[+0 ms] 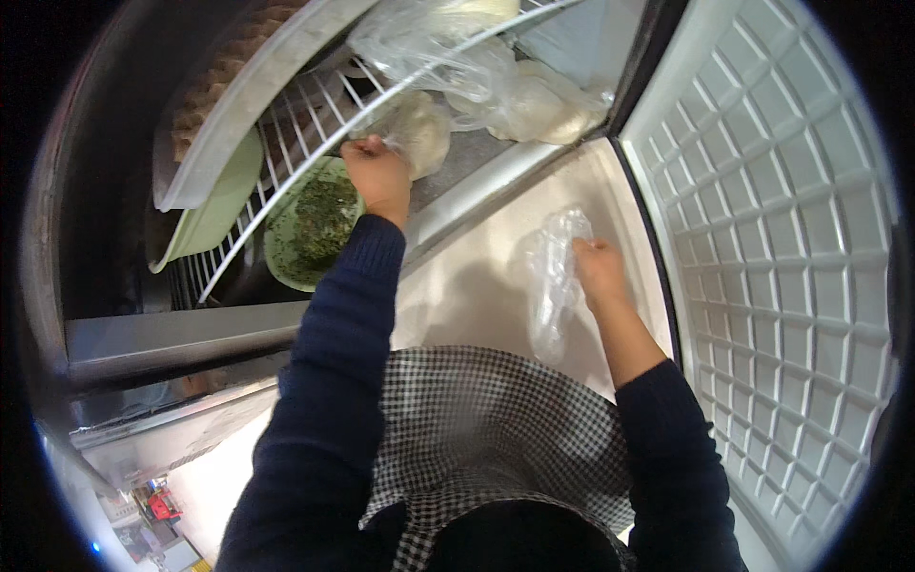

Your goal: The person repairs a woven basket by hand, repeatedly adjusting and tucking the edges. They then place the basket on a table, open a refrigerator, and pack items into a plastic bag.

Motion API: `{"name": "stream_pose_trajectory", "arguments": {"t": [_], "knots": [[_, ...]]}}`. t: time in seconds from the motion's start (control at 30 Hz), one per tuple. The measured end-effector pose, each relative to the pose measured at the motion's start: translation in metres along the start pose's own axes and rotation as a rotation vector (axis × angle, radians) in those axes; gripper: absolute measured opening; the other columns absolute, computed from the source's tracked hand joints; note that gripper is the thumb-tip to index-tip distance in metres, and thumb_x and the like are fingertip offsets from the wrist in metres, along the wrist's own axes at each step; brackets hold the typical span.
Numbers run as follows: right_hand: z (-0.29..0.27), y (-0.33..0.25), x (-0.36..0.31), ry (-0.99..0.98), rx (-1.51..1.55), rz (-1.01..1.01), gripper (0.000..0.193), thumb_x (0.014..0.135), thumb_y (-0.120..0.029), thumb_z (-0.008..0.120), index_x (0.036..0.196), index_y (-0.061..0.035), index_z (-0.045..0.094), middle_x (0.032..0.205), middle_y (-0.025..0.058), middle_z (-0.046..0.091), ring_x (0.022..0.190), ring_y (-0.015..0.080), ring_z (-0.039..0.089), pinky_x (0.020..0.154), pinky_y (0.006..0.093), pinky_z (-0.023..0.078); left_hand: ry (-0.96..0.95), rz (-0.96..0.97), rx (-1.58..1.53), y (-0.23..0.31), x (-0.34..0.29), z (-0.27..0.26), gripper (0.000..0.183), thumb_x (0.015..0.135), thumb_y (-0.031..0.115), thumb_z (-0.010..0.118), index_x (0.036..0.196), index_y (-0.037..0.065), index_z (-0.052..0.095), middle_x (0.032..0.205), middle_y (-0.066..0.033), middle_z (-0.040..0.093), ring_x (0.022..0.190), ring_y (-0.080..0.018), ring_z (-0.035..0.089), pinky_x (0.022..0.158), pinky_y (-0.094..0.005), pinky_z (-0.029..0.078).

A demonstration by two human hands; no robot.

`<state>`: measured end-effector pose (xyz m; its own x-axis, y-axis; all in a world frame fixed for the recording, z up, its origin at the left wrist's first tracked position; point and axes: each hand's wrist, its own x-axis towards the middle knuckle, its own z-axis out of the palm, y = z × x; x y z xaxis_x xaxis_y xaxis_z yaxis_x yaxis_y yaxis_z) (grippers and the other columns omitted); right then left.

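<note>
My left hand point(383, 181) reaches into an open fridge or freezer, its fingers closed on the gathered plastic of a clear bag point(425, 133) with a pale, dough-like lump inside. That bag rests on the grey bottom surface, below a white wire shelf. Just left of this hand sits a light green tub point(315, 229) holding chopped, dark green stuff. Outside the compartment my right hand point(600, 269) grips a crumpled clear plastic bag point(553, 296), which hangs down and looks empty.
Further bagged pale lumps point(543, 105) lie at the back right. On the wire shelf point(315, 176) stand a green container point(214, 210), a white tray point(253, 100) with brown, bumpy contents, and a plastic bag point(410, 38). The ribbed white door point(777, 248) stands open at the right.
</note>
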<state>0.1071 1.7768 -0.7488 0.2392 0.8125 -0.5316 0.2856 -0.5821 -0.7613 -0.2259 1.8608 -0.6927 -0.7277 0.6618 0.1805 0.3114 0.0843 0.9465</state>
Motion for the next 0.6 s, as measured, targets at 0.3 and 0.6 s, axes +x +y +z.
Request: {"name": "stream_pose_trajectory", "arguments": {"t": [0.3, 0.6], "knots": [[-0.002, -0.041, -0.028, 0.113, 0.005, -0.182, 0.031, 0.081, -0.026, 0.063, 0.076, 0.0040, 0.064, 0.067, 0.0180, 0.065, 0.067, 0.0287, 0.065, 0.069, 0.0414, 0.051, -0.712, 0.315, 0.482, 0.073, -0.149, 0.008, 0.059, 0.089, 0.024, 0.072, 0.132, -0.004, 0.043, 0.130, -0.0267, 0.050, 0.116, -0.0345, 0.056, 0.095, -0.0442, 0.047], [-0.013, -0.040, -0.012, -0.290, 0.754, 0.144, 0.022, 0.098, -0.021, 0.057, 0.106, -0.0007, 0.059, 0.092, 0.0089, 0.063, 0.083, 0.0195, 0.063, 0.074, 0.0356, 0.054, -0.650, -0.752, -0.311, 0.022, -0.114, 0.000, 0.013, 0.088, 0.002, 0.052, 0.100, 0.003, 0.055, 0.075, -0.0025, 0.052, 0.060, -0.0146, 0.046, 0.052, -0.0286, 0.036]]}}
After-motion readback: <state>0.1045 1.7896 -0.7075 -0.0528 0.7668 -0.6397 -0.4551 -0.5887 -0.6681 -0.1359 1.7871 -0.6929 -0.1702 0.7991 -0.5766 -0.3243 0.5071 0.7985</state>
